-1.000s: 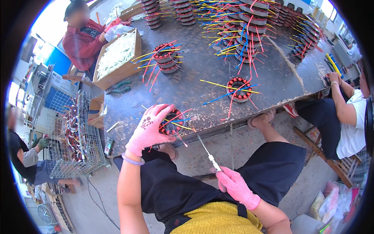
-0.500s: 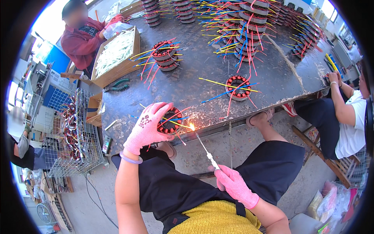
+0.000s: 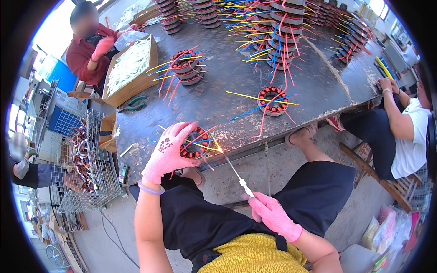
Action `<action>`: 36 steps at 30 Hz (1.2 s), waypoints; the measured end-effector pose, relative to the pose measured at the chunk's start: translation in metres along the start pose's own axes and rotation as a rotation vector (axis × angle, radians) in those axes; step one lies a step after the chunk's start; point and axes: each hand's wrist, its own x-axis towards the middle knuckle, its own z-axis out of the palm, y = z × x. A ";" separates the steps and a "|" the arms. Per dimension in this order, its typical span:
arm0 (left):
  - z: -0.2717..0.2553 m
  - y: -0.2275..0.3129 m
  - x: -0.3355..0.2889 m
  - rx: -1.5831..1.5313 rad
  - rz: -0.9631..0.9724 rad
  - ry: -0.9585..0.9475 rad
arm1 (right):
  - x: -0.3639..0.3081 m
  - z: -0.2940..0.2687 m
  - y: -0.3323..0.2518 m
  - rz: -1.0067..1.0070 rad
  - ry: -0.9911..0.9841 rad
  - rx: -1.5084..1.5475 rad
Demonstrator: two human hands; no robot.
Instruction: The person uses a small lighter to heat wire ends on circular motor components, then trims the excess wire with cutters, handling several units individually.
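Observation:
My left hand [image 3: 166,151], in a pink glove, grips a motor stator [image 3: 200,132] at the table's front edge. The stator is a ring with red-and-black windings and red, blue and yellow wire leads. My right hand [image 3: 274,218], also gloved in pink, holds a thin torch [image 3: 233,170] by its white handle. At the torch's tip a small orange flame [image 3: 220,149] burns at the end of a yellow lead. A second stator [image 3: 272,110] lies flat to the right, its leads spread out.
Stacked stators [image 3: 187,73] stand behind, with taller stacks [image 3: 284,41] at the back. Green-handled pliers [image 3: 133,104] lie near a box [image 3: 132,63] of white pieces. Co-workers sit at the far left and right. A wire basket [image 3: 91,159] stands left of the table.
The view has shifted slightly, moving the scene left. The flame now meets the yellow lead's end. The far-left co-worker's gloved hand has risen from the box to the chest.

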 end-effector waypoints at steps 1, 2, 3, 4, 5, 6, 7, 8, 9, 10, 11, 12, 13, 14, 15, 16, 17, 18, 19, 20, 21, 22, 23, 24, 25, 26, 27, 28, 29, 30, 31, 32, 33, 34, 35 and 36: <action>0.000 0.000 -0.001 0.009 -0.003 0.002 | 0.000 0.000 -0.003 -0.007 -0.005 -0.009; -0.001 0.000 -0.002 0.018 -0.006 0.003 | 0.000 0.001 -0.005 -0.014 -0.010 -0.018; 0.000 0.000 -0.002 0.017 -0.009 0.003 | 0.000 0.000 -0.005 -0.001 -0.010 -0.011; 0.000 0.000 -0.001 0.016 -0.011 0.002 | 0.001 0.000 -0.004 0.013 -0.011 -0.004; 0.000 0.001 0.000 0.016 -0.015 0.001 | 0.001 0.000 -0.003 0.026 -0.013 0.003; 0.001 0.001 0.000 0.016 -0.016 0.002 | 0.002 0.000 -0.001 0.008 -0.012 0.004; 0.001 0.002 0.000 0.017 -0.018 0.003 | 0.002 0.000 0.000 -0.011 -0.012 0.006; 0.001 0.002 0.001 0.017 -0.020 0.004 | 0.002 0.000 0.002 -0.029 -0.011 0.007; 0.001 0.003 0.000 0.019 -0.020 0.004 | 0.002 -0.001 0.004 -0.037 -0.013 0.011; 0.001 0.003 0.000 0.020 -0.019 0.003 | 0.003 -0.001 0.006 -0.044 -0.014 0.014; 0.001 0.003 0.001 0.022 -0.018 0.003 | 0.003 -0.002 0.007 -0.050 -0.015 0.018; 0.001 0.003 0.001 0.023 -0.016 0.000 | 0.002 -0.002 0.007 -0.051 -0.011 0.005; 0.000 0.003 0.001 0.023 -0.013 -0.003 | 0.002 -0.002 0.007 -0.052 -0.007 -0.007; 0.000 0.003 0.002 0.023 -0.011 -0.006 | 0.003 -0.002 0.007 -0.052 -0.003 -0.020; 0.000 0.003 0.002 0.021 -0.012 -0.004 | 0.002 -0.002 0.007 -0.051 -0.003 -0.029; 0.000 0.004 0.001 0.019 -0.014 -0.003 | 0.002 -0.002 0.005 -0.050 -0.004 -0.037; 0.000 0.004 0.001 0.017 -0.016 -0.001 | 0.001 -0.001 0.003 -0.050 -0.005 -0.046; 0.000 0.005 0.001 0.020 -0.019 0.001 | 0.001 -0.001 0.001 -0.049 -0.003 -0.038; 0.000 0.005 0.001 0.023 -0.022 0.002 | 0.000 0.000 -0.001 -0.048 -0.001 -0.030; 0.000 0.005 0.001 0.027 -0.026 0.004 | 0.000 0.000 -0.002 -0.047 0.000 -0.023; 0.000 0.005 0.001 0.024 -0.026 0.004 | 0.000 0.000 -0.001 -0.050 -0.001 -0.018; 0.000 0.006 0.001 0.022 -0.026 0.005 | 0.000 0.000 0.000 -0.054 -0.003 -0.013; 0.000 0.006 0.001 0.020 -0.027 0.005 | 0.000 -0.001 0.002 -0.057 -0.005 -0.009; 0.000 0.005 0.001 0.020 -0.029 0.005 | 0.000 -0.002 0.002 -0.050 -0.006 -0.004; 0.001 0.005 0.001 0.021 -0.031 0.005 | 0.000 -0.002 0.003 -0.042 -0.007 0.000; 0.001 0.004 0.001 0.022 -0.034 0.005 | 0.000 -0.002 0.003 -0.035 -0.007 0.004; 0.001 0.004 0.001 0.023 -0.034 0.003 | 0.000 -0.002 0.003 -0.041 -0.006 0.009; 0.000 0.005 0.002 0.025 -0.035 0.001 | 0.001 -0.001 0.003 -0.048 -0.004 0.013; 0.000 0.005 0.002 0.027 -0.036 -0.001 | 0.001 -0.001 0.003 -0.055 -0.003 0.018; 0.000 0.005 0.001 0.029 -0.033 0.001 | 0.001 -0.001 0.003 -0.054 -0.003 -0.002; 0.000 0.004 0.001 0.032 -0.030 0.002 | 0.001 -0.001 0.003 -0.054 -0.004 -0.021; 0.000 0.004 0.001 0.034 -0.027 0.003 | 0.001 -0.002 0.003 -0.053 -0.004 -0.041; 0.000 0.004 0.001 0.033 -0.028 0.004 | 0.002 -0.002 0.003 -0.055 -0.003 -0.035; 0.001 0.005 0.001 0.032 -0.028 0.005 | 0.002 -0.002 0.003 -0.057 -0.002 -0.030; 0.001 0.005 0.001 0.031 -0.029 0.006 | 0.002 -0.002 0.003 -0.060 0.000 -0.025; 0.001 0.005 0.001 0.030 -0.029 0.005 | 0.001 -0.002 0.002 -0.055 0.002 -0.029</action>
